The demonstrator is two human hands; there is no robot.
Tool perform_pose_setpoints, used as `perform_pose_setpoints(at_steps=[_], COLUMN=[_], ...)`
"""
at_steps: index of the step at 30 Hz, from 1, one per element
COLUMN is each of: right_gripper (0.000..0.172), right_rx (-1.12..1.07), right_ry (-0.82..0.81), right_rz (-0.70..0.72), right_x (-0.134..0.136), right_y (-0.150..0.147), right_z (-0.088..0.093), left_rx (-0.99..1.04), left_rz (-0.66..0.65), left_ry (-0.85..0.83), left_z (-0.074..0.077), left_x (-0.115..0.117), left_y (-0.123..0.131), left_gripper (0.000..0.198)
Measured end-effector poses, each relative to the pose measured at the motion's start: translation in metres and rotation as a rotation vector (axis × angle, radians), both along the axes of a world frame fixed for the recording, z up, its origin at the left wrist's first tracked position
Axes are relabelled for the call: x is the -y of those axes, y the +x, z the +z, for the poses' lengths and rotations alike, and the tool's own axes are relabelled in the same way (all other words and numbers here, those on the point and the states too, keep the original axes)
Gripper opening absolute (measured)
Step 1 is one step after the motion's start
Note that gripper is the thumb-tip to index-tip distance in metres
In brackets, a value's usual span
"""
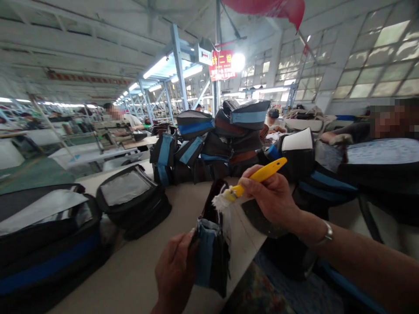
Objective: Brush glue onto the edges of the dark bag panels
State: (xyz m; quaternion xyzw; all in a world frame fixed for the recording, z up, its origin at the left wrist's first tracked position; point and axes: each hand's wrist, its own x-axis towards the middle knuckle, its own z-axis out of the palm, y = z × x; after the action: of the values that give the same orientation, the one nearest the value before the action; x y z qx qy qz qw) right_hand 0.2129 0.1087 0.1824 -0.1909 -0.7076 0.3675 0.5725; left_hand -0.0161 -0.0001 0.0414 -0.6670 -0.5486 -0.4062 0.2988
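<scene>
My left hand (pixel 175 272) is closed around a small black and blue fabric bag piece (pixel 211 253), held upright at the table's near edge. My right hand (pixel 271 196) grips a brush with a yellow handle (pixel 262 174). Its white bristles (pixel 222 200) rest against the top of the bag piece. A metal watch band shows on my right wrist.
The beige table (pixel 137 270) carries black bags with blue stripes: one at the left (pixel 42 244), one open (pixel 131 200), a tall pile at the back (pixel 216 139), more at the right (pixel 376 174). Other people sit at benches in the background.
</scene>
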Motion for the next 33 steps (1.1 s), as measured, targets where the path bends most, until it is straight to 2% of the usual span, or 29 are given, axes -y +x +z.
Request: perform_pose_setpoints(at_steps=[1,3,6,8,11,13,15,17,19,22,24,26,30,33], right_gripper=[0.013,0.014,0.018,0.021,0.024,0.025,0.024,0.020,0.013,0.005,0.004,0.009,0.006,0.001], right_rx=[-0.096,-0.239,-0.416,-0.499,-0.536,-0.512,-0.477,-0.441,-0.402,-0.297,-0.212,-0.121,0.060,0.106], right_ry=[-0.137,-0.379,-0.631,-0.711,-0.761,-0.764,-0.739,-0.666,-0.524,-0.213,0.018,0.236,0.607,0.746], right_rz=[0.049,0.101,0.109,0.109,0.103,0.110,0.125,0.119,0.068,-0.012,-0.023,0.029,0.126,0.018], right_x=[0.005,0.015,0.026,0.031,0.041,0.048,0.052,0.052,0.048,0.043,0.044,0.046,0.037,0.026], right_y=[-0.002,-0.009,-0.021,-0.027,-0.030,-0.030,-0.029,-0.025,-0.018,-0.007,-0.005,-0.011,-0.033,-0.043], right_z=[-0.008,-0.027,-0.054,-0.064,-0.070,-0.070,-0.070,-0.070,-0.065,-0.050,-0.036,-0.024,-0.016,-0.017], left_rx=[0.103,0.300,0.478,0.519,0.454,0.429,0.495,0.585,0.630,0.680,0.821,0.995,1.136,1.181], left_rz=[0.050,0.206,0.407,0.370,0.176,0.142,0.160,0.133,0.080,0.014,-0.027,-0.082,-0.171,-0.155], left_ry=[-0.027,-0.058,-0.046,-0.065,-0.113,-0.079,-0.031,-0.033,-0.092,-0.194,-0.262,-0.327,-0.399,-0.438], left_z=[-0.005,-0.018,-0.039,-0.051,-0.068,-0.074,-0.072,-0.060,-0.040,-0.005,0.016,0.031,0.046,0.047], left_x=[0.004,0.015,0.042,0.060,0.075,0.070,0.057,0.041,0.028,0.019,0.019,0.021,0.025,0.029], left_y=[-0.008,-0.019,-0.019,-0.011,0.008,0.020,0.028,0.030,0.028,0.024,0.023,0.026,0.031,0.032], left_gripper=[0.018,0.031,0.047,0.040,0.039,0.052,0.048,0.029,0.018,0.017,0.020,0.025,0.033,0.036])
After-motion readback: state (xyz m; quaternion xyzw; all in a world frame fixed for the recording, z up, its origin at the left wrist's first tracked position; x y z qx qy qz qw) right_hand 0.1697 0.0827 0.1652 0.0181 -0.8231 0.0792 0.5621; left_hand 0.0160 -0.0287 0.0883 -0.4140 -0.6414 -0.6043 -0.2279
